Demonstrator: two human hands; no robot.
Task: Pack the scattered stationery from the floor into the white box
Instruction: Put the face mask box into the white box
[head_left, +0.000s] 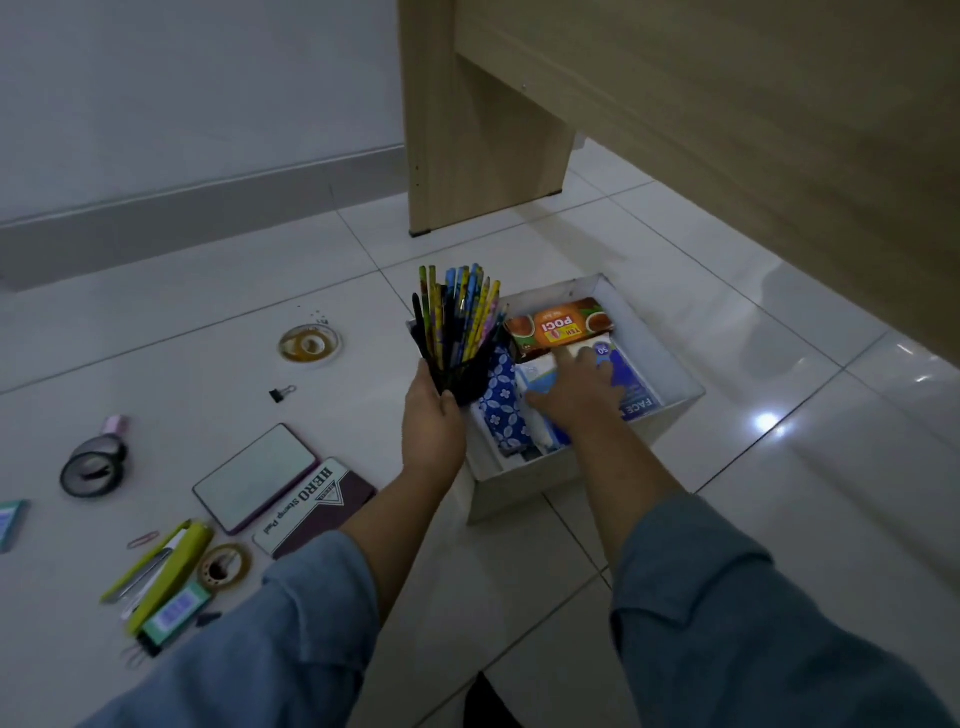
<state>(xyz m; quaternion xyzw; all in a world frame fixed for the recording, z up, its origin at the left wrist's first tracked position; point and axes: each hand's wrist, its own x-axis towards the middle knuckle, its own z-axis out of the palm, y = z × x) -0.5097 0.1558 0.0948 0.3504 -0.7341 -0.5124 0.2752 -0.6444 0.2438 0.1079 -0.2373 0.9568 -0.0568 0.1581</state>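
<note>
A white box (670, 358) stands on the tiled floor in the middle of the view. Inside it lie an orange tea carton (558, 325), a blue face-mask box (636, 387) and a blue flowered pouch (501, 402). My left hand (434, 415) grips a black pencil cup (462, 379) full of coloured pencils (460, 317), held upright over the box's left rim. My right hand (574, 389) rests flat inside the box, its fingers spread on the mask box and pointing toward the carton.
Left of the box on the floor lie a stamp pad tin (257, 478), its lid (317, 506), a yellow-green stapler (166, 571), a staple box (174, 613), tape rolls (93, 465), a clear tape roll (310, 344), a binder clip (280, 393). A wooden desk leg (436, 130) stands behind.
</note>
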